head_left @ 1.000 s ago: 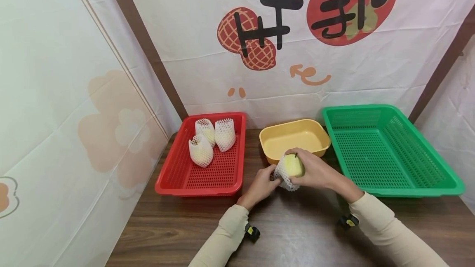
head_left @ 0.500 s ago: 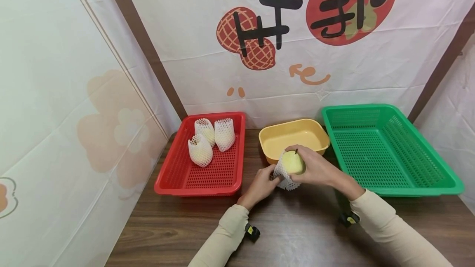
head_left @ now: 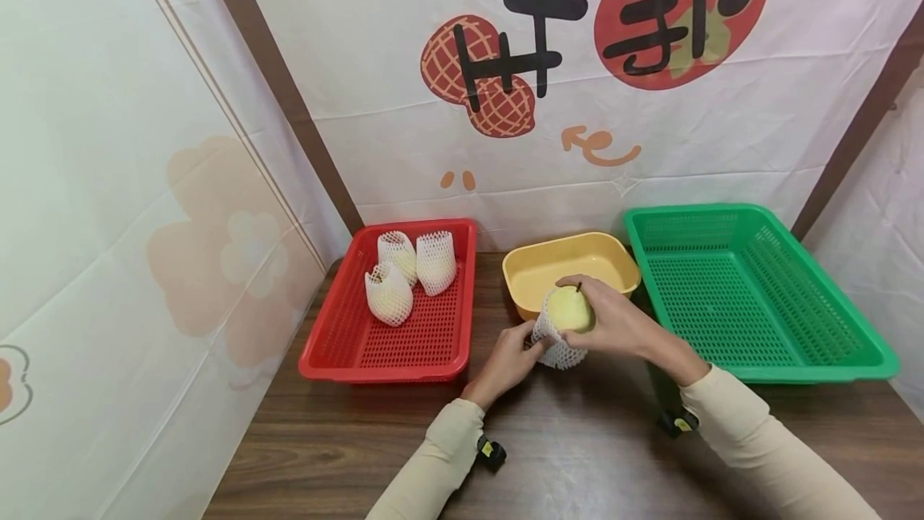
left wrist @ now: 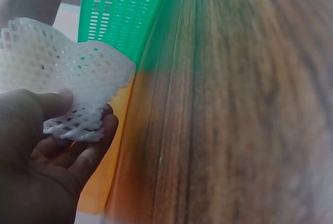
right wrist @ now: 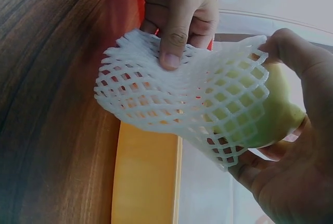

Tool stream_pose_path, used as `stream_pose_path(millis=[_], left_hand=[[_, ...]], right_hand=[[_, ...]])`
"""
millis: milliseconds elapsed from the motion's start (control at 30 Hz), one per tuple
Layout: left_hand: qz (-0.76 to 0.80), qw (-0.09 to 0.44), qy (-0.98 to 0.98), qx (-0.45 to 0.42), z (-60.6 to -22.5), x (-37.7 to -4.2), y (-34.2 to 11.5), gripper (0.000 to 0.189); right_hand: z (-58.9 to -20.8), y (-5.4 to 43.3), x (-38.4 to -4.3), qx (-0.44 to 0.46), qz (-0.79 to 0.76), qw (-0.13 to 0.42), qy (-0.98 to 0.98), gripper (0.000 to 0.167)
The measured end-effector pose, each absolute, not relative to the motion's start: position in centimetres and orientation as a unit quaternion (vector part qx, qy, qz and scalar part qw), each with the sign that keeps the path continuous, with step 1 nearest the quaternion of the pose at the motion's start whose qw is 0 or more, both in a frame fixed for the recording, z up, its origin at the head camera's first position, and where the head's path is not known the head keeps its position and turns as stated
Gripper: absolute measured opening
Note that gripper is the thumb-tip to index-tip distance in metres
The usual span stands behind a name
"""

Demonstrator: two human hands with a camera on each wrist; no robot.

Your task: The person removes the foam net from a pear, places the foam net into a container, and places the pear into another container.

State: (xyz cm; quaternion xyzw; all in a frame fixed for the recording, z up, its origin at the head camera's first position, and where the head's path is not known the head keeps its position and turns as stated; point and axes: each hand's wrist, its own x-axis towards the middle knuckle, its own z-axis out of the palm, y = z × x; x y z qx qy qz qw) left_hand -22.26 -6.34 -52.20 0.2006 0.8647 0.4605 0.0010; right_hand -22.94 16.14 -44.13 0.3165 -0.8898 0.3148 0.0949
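My right hand [head_left: 613, 322] grips a pale green pear [head_left: 569, 309] with a dark stem, thumb and fingers on either side of it. A white foam net sleeve [right wrist: 151, 86] covers the pear's lower part, while its stem end is bare in the right wrist view. My left hand [head_left: 508, 361] pinches the loose end of that sleeve [left wrist: 88, 73] between thumb and fingers. Both hands are over the table, just in front of the yellow basin [head_left: 537, 272].
At the left stands a red basket [head_left: 433, 347] holding three sleeved fruits [head_left: 390, 294]. A green basket [head_left: 711, 303] is at the right, close beside the yellow basin. The brown wooden table [head_left: 346, 440] extends toward me, and a printed cloth [head_left: 404, 143] hangs behind.
My right hand has raised the pear slightly, and more of the pear shows above the sleeve. My left hand stays nearly in place, pinching the sleeve.
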Motion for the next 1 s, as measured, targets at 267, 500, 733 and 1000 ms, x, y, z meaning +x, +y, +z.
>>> stream_pose_path(millis=[267, 500, 733, 1000], left_hand=[[0.478, -0.004, 0.856, 0.197, -52.2, -22.3, -6.3, 0.027], [0.486, -0.007, 0.854, 0.186, -52.2, -22.2, -6.2, 0.027], [0.491, -0.015, 0.852, 0.183, -52.1, -22.1, -6.2, 0.026], [0.504, -0.017, 0.846, 0.172, -52.0, -22.3, -6.1, 0.026]], right_hand=[[-43.5, 16.4, -23.1, 0.315, 0.319, 0.103, -0.888, 0.075], [-43.0, 16.8, -23.1, 0.305, 0.329, 0.098, -0.888, 0.076], [-42.4, 17.2, -23.3, 0.3, 0.332, 0.096, -0.889, 0.077], [-41.8, 17.7, -23.6, 0.298, 0.327, 0.106, -0.89, 0.077]])
